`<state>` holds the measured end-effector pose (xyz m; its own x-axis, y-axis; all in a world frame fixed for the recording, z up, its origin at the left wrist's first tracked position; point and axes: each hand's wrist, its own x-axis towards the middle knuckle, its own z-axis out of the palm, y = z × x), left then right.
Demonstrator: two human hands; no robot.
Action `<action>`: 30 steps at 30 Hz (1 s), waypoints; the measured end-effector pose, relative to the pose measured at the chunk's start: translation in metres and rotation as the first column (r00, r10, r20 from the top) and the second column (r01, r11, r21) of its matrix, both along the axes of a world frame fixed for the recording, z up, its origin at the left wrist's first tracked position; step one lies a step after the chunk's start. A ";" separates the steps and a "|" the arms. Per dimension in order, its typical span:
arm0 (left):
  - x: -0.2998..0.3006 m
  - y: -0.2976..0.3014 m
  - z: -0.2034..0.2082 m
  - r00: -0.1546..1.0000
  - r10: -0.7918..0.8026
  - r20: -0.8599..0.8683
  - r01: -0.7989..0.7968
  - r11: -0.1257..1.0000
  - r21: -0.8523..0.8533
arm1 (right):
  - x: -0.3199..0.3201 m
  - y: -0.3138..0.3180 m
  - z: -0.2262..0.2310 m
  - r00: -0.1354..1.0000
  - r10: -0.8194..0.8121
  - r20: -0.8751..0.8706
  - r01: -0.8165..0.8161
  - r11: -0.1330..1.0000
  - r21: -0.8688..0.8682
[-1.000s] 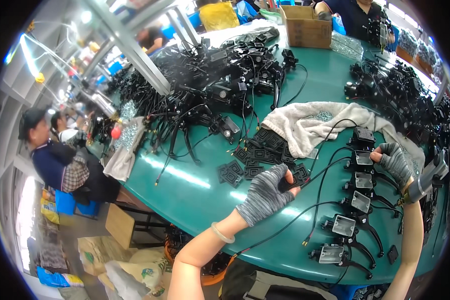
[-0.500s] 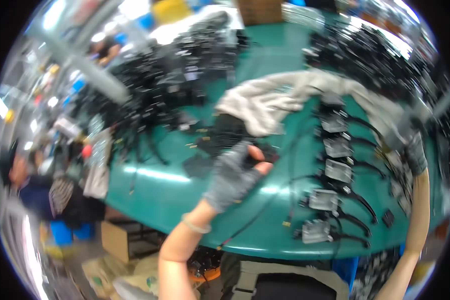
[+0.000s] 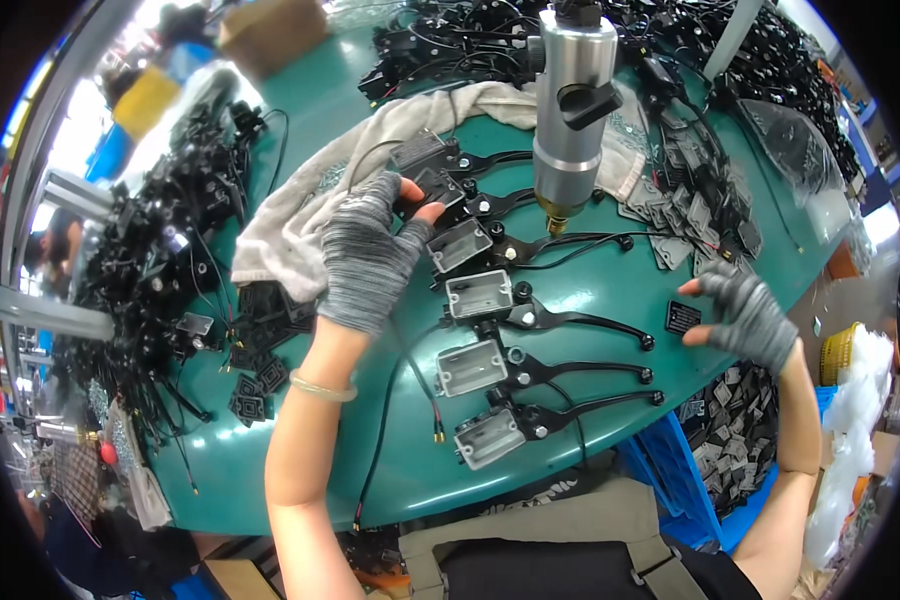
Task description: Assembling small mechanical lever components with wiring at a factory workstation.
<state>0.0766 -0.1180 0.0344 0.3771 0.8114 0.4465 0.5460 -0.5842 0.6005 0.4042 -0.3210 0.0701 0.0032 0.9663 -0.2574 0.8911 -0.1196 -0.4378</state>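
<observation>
Brake levers with square fluid reservoirs stand in a column on the green table. My left hand, in a grey fingerless glove, pinches a black rectangular cover at the second reservoir from the far end. Its palm hides part of that cover. Nearer me, several reservoirs are uncovered, such as one open reservoir with its black lever. The farthest reservoir has a cover on top. My right hand, gloved too, has thumb and forefinger apart around a small black square lid on the table.
A silver power screwdriver hangs over the levers. Behind them curves a beige towel. Metal plates are piled at the right, black gaskets at the left. A blue crate of parts stands below the right edge. Wired black assemblies heap up left and far.
The view has turned right. My left hand has brought its black piece to the second reservoir. My right hand has come down from the towel side to the small black lid.
</observation>
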 end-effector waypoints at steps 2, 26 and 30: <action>0.010 0.004 -0.011 0.996 -0.081 0.031 0.080 0.996 0.046 | -0.004 -0.007 -0.019 0.982 0.109 0.151 -0.129 0.984 0.126; -0.012 0.017 -0.035 0.961 -0.259 0.098 0.266 0.961 -0.069 | -0.045 0.215 -0.037 0.621 0.351 -0.701 0.045 0.877 0.479; -0.018 0.013 -0.039 0.950 -0.240 0.201 0.260 0.963 -0.076 | -0.100 0.231 -0.028 0.700 0.515 -0.495 -0.181 0.798 0.575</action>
